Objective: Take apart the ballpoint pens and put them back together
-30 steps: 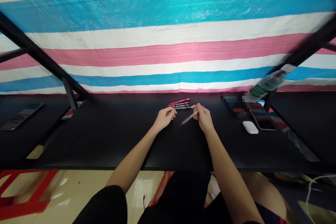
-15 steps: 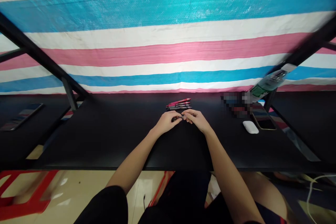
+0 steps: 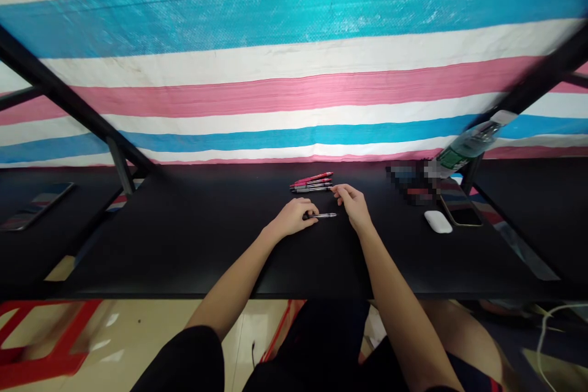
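Observation:
On the black table, my left hand (image 3: pixel 296 216) has its fingers closed round one end of a pen (image 3: pixel 325 215) with a clear barrel and dark parts, which points to the right. Just beyond it lies a small group of pens side by side, with red ones (image 3: pixel 316 178) at the back and a clear and black pen (image 3: pixel 310 189) nearest me. At the right end of that group, my right hand (image 3: pixel 351 201) has its thumb and fingertips pinched together by the near pen's tip. Whether it grips that pen is too small to tell.
To the right stand a tilted plastic bottle (image 3: pixel 473 144), a phone (image 3: pixel 462 205) and a white case (image 3: pixel 438 222). Black metal posts rise at both sides before a striped sheet (image 3: pixel 294 89). Another phone (image 3: pixel 39 205) lies far left. A red stool (image 3: pixel 55 358) is below.
My hands have moved apart. The left one has come slightly nearer me with the pen, while the right one has left that pen and shifted right and outward to the group's end.

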The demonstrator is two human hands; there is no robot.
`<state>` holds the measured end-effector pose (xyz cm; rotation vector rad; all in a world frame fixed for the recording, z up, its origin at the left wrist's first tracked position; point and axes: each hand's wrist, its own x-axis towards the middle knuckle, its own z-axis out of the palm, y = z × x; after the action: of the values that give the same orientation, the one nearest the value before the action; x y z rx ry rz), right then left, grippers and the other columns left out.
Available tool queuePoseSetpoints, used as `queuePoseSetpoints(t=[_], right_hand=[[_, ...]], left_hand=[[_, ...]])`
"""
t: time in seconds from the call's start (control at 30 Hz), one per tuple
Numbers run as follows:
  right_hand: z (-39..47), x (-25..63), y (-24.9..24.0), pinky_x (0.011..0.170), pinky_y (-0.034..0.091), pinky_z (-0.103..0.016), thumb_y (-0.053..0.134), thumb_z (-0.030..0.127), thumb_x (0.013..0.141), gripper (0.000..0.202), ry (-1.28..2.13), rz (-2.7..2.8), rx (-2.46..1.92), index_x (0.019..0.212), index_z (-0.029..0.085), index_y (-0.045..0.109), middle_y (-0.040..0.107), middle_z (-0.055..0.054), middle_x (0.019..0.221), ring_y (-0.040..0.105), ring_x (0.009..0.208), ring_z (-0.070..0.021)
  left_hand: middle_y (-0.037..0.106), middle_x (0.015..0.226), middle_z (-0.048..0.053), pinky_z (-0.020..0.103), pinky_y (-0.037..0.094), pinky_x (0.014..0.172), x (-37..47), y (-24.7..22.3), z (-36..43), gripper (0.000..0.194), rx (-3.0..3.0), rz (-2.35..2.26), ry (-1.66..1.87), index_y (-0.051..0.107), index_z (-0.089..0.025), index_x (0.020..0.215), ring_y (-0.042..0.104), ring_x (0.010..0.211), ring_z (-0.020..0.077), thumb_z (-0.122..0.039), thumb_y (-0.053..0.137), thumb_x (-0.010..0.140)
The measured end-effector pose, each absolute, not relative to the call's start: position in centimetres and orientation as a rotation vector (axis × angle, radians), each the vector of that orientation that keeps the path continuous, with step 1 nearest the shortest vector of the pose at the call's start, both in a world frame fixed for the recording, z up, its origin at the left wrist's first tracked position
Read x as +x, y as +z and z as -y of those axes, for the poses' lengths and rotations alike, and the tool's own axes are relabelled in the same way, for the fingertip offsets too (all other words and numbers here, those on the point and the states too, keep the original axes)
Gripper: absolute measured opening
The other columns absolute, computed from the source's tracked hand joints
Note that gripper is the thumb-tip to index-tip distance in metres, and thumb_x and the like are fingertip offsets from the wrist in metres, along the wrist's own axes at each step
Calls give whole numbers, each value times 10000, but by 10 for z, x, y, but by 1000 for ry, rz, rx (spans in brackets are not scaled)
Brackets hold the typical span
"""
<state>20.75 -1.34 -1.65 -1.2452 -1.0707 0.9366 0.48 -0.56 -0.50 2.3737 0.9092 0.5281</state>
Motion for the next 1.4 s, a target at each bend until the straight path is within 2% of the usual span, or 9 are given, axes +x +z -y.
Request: queuePoseSetpoints(t=[0.5,0.6,0.7,0.8,0.93,1.07,1.27,1.4], right_hand=[[12,208,-15,562,406,-277,574,420,765,270,891,1058,-1276,757,182,703,644,-25,745,457,565,-115],[12,209,-18,581,416,-286,554,404,782,269,852,1100,-1303,773,183,707,649,-29,762,474,577,-124],[12,209,-21,625,442,-302,528,370,803,255,725,1203,-1328,782,189,706,668,-52,832,555,679,-163],[12,209,-23,689,468,-327,508,321,819,231,540,1335,-1347,782,200,702,676,-79,896,605,840,-213],[13,209,-26,790,487,-375,512,290,830,204,421,1429,-1381,829,218,702,680,-87,956,604,958,-245],[12,210,-28,907,475,-405,517,269,832,182,404,1474,-1330,858,221,691,674,-84,988,624,975,-236],[10,211,-34,968,444,-461,521,266,809,196,292,1509,-1428,890,208,690,679,-112,1030,605,1020,-270],[9,211,-37,996,425,-468,516,258,804,218,266,1541,-1437,921,209,693,693,-108,1056,598,1057,-275]], left_hand=[[631,863,30,278,413,774,4,2,8,136,2485,-867,420,705,-200,960,587,812,161,-240,626,856],[635,844,28,279,414,766,4,3,10,157,2475,-868,443,702,-197,968,589,802,164,-289,636,859],[634,817,29,271,417,725,4,5,11,204,2437,-888,507,699,-191,960,587,766,159,-348,585,897],[648,804,28,269,420,715,4,6,11,211,2402,-920,583,697,-188,927,588,739,150,-319,531,924],[652,777,28,289,422,731,2,7,8,227,2373,-1096,695,677,-187,830,584,718,156,-279,496,933],[646,812,36,297,426,733,-2,8,5,176,2285,-1396,838,629,-188,796,588,760,172,-195,492,906],[620,925,67,341,444,810,-9,3,1,46,2258,-1748,790,573,-197,876,575,896,223,-170,540,858],[633,988,80,365,450,836,-8,0,1,75,2274,-1773,679,569,-197,935,566,954,249,-194,549,863]])
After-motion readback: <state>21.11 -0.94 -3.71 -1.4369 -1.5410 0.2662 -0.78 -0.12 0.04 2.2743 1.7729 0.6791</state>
